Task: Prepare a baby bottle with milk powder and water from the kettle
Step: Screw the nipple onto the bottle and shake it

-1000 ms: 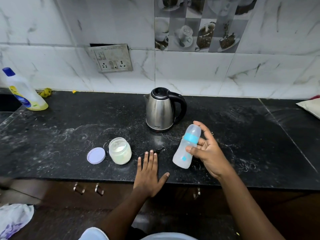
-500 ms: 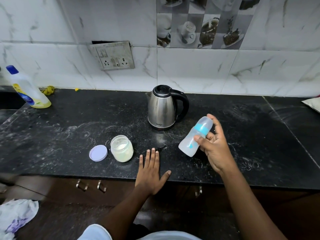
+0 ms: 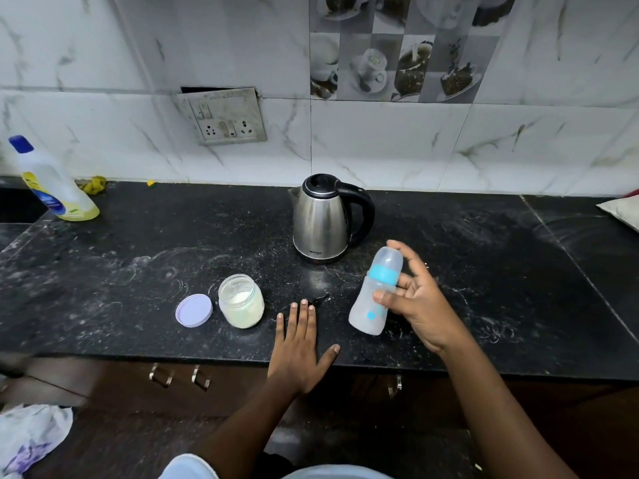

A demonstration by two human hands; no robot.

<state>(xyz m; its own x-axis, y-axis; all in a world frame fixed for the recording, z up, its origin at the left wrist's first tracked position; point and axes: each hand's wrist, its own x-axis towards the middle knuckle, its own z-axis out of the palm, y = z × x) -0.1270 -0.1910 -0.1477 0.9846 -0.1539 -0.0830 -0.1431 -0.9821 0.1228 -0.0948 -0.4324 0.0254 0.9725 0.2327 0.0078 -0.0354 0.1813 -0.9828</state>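
My right hand point(image 3: 420, 305) grips a translucent baby bottle point(image 3: 375, 293) with a blue collar and a capped top, held slightly tilted just above the black counter point(image 3: 138, 257). My left hand point(image 3: 299, 347) lies flat on the counter's front edge, fingers spread, holding nothing. A steel kettle point(image 3: 321, 219) with a black handle stands behind the bottle, lid closed. An open glass jar point(image 3: 241, 300) of white milk powder sits left of my left hand, with its lilac lid point(image 3: 193, 310) lying beside it.
A cleaner bottle point(image 3: 52, 181) with a blue cap stands at the far left by the wall. A socket plate point(image 3: 224, 115) is on the tiled wall. A pale cushion-like thing point(image 3: 622, 210) lies at the far right. Drawer handles point(image 3: 179, 376) sit below the counter.
My right hand has swung the bottle from strongly tilted and raised back down to nearly upright, closer to the counter. My left hand has stayed flat in place.
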